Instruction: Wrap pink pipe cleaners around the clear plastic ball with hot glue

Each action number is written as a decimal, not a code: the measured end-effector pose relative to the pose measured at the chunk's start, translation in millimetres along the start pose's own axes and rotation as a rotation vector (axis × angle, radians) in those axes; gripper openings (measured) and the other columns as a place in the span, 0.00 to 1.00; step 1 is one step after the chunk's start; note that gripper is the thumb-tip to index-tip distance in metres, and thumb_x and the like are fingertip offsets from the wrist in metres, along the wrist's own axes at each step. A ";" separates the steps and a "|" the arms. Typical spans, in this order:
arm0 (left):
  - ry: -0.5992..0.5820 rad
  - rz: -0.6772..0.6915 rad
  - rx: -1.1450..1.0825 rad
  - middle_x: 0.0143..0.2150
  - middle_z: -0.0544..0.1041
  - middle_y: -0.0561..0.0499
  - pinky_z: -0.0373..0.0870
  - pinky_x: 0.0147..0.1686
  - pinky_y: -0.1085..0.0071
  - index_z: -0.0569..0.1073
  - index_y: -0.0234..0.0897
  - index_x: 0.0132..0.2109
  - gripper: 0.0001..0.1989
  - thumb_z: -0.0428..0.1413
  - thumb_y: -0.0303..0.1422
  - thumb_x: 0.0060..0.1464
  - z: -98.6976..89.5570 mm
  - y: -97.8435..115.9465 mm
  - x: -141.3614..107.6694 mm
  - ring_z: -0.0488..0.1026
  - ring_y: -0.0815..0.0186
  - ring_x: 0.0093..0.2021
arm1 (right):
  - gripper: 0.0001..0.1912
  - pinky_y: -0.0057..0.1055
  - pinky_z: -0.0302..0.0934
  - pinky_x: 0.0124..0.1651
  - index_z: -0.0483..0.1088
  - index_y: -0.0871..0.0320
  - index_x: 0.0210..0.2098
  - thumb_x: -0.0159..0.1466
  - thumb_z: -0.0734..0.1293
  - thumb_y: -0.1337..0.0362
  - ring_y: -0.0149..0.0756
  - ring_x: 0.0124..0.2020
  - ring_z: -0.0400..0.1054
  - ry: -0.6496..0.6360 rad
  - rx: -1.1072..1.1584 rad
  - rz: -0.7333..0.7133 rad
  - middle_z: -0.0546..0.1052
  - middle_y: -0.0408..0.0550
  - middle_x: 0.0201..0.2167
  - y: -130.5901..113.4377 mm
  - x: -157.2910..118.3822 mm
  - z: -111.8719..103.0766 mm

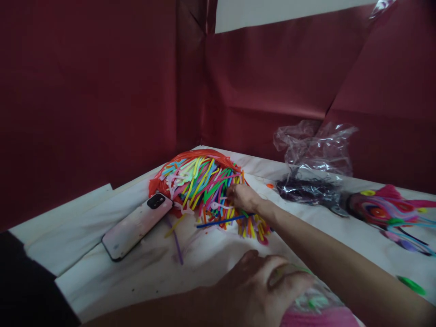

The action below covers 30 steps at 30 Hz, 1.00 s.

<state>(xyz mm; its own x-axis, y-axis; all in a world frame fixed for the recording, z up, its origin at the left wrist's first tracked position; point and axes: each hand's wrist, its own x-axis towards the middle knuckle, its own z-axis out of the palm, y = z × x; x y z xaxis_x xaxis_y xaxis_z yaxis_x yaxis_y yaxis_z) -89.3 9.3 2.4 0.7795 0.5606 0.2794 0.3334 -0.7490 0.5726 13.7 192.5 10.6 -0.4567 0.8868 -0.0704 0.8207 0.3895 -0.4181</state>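
Note:
Long, thin colourful strips (207,181), looking like uninflated modelling balloons, lie heaped on red plastic. My right hand (243,197) reaches into the right side of this heap, its fingers bent and closed on some strips; the fingertips are partly hidden among them. Close to me, my left hand (259,281) curls around a clear plastic bag (315,297) with green and pink in it. The bag's lower part runs out of view. A dark blue strip (221,221) crosses the front of the heap, and a purple strip (177,245) lies loose before it.
A phone (138,227) lies face down left of the heap. Behind my right arm sits a crumpled clear bag (313,159) with something dark inside. A blurred multicoloured item (381,209) and a green piece (412,285) are at the right. Dark red sheets (265,86) border the white table (112,290).

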 end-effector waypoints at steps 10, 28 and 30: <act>0.038 -0.140 -0.060 0.57 0.62 0.52 0.61 0.52 0.57 0.57 0.51 0.57 0.29 0.52 0.44 0.47 1.8 11.8 -4.1 0.61 0.55 0.53 | 0.02 0.18 0.63 0.43 0.58 0.78 0.46 0.75 0.55 0.81 0.30 0.39 0.57 0.068 0.661 0.024 0.57 0.53 0.37 5.3 -47.2 -55.3; 0.015 -0.093 -0.119 0.58 0.60 0.48 0.60 0.53 0.55 0.56 0.46 0.58 0.41 0.59 0.44 0.35 1.4 7.7 -0.5 0.59 0.52 0.56 | 0.08 0.09 0.60 0.33 0.62 0.78 0.39 0.75 0.61 0.75 0.24 0.29 0.56 0.001 0.113 0.284 0.56 0.48 0.29 47.8 -34.6 -26.5; 0.021 -0.091 -0.131 0.58 0.60 0.49 0.59 0.53 0.56 0.56 0.47 0.58 0.40 0.59 0.44 0.36 2.5 5.5 -0.3 0.58 0.53 0.56 | 0.10 0.08 0.59 0.30 0.62 0.78 0.39 0.76 0.60 0.74 0.23 0.27 0.56 -0.095 0.044 0.355 0.56 0.47 0.27 50.8 -37.2 -31.6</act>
<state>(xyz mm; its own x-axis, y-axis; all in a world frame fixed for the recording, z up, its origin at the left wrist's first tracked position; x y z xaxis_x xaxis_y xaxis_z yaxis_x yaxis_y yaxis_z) -86.3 4.1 3.5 0.7379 0.6319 0.2369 0.3287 -0.6431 0.6916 83.2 187.1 20.6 -0.1781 0.9369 -0.3008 0.9191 0.0492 -0.3908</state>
